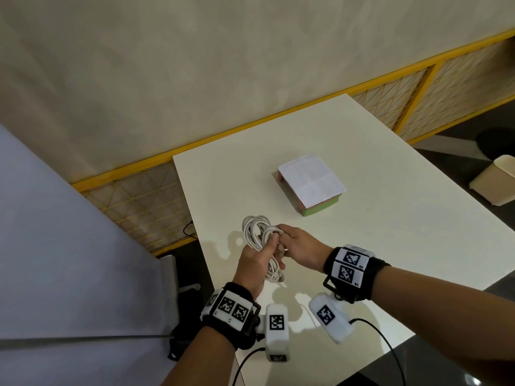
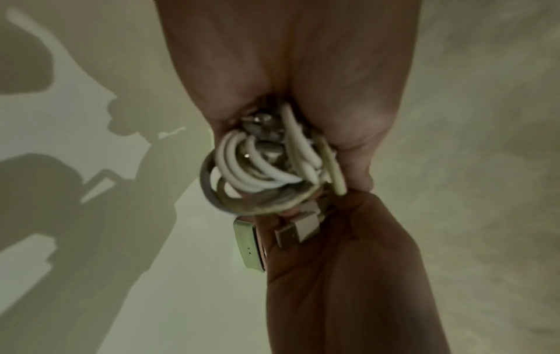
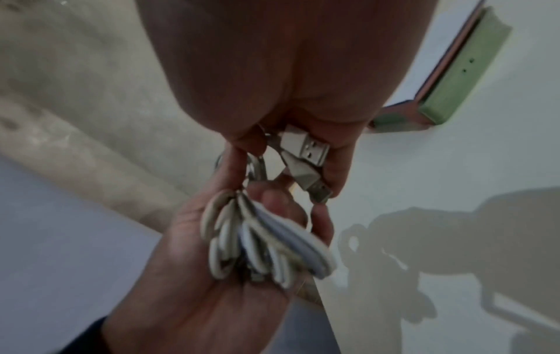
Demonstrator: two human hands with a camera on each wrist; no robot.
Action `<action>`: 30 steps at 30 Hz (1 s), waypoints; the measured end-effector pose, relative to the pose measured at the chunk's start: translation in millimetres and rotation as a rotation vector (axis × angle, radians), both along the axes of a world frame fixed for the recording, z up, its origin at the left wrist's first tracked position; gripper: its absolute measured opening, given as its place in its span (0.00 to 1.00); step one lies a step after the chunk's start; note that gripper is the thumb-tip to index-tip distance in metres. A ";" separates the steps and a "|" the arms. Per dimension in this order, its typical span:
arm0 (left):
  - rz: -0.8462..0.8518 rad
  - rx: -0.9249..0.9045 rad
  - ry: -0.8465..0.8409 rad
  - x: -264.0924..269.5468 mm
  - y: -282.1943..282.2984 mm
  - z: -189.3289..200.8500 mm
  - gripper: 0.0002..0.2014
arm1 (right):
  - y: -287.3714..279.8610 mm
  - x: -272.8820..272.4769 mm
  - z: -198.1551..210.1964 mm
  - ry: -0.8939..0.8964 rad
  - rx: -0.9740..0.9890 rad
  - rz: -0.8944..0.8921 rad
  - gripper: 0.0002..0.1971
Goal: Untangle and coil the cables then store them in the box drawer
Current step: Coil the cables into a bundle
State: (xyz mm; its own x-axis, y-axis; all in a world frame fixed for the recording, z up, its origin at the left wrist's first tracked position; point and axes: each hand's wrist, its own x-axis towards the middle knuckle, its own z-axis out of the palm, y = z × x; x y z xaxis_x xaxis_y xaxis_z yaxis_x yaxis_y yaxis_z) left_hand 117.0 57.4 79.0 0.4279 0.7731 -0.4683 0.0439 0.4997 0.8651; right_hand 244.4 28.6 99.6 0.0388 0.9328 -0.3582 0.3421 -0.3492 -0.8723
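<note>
A bundle of white cables [image 1: 257, 232] is coiled in loops above the near left part of the white table [image 1: 390, 218]. My left hand [image 1: 257, 256] grips the bundle [image 2: 257, 170] round its middle. My right hand [image 1: 299, 247] meets it from the right and pinches the USB plugs [image 3: 306, 151] at the cable ends. The lower loops [image 3: 260, 246] hang out of the left palm. The box [image 1: 309, 183], pink with a green drawer front [image 3: 460, 69] and a white paper on top, stands shut farther back on the table.
A yellow-framed mesh fence [image 1: 418, 87] runs behind the table. A cream bin [image 1: 496, 182] stands on the floor at the right. A pale board [image 1: 55, 246] leans at the left. Black wires [image 1: 376, 330] trail from my wrist cameras.
</note>
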 end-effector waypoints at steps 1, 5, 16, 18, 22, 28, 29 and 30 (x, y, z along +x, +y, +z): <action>0.005 0.028 0.012 1.3 0.3 -0.3 0.14 | 0.4 -1.5 2.4 0.063 -0.016 -0.036 0.10; 0.052 0.088 0.030 4.0 3.9 -3.3 0.16 | 3.6 -4.7 5.7 0.196 -0.063 -0.166 0.14; 0.130 -0.213 -0.141 2.8 4.7 -3.8 0.18 | -0.8 -5.4 1.7 -0.099 -0.132 0.086 0.24; 0.105 -0.235 -0.142 -0.6 6.6 -3.2 0.17 | -0.2 0.5 -3.3 -0.150 -0.154 0.180 0.24; 0.020 -0.244 -0.190 -5.4 8.5 -2.8 0.12 | 1.2 12.6 -0.6 -0.152 -0.206 0.238 0.25; -0.115 -0.228 -0.181 -5.3 6.1 1.0 0.05 | 0.5 22.1 5.4 0.153 -0.224 0.028 0.16; -0.110 -0.226 -0.173 -4.3 5.7 1.4 0.06 | 0.6 22.1 3.1 0.184 -0.231 -0.007 0.15; -0.097 -0.222 -0.167 -3.5 5.6 1.6 0.07 | 0.8 21.8 1.4 0.194 -0.231 -0.029 0.14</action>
State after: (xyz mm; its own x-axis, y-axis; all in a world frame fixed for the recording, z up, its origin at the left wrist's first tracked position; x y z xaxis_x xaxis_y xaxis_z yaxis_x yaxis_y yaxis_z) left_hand 113.5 63.0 80.5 0.5798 0.6114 -0.5385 -0.0333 0.6781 0.7342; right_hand 266.2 29.4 101.0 -0.0256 0.8253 -0.5641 0.1634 -0.5532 -0.8168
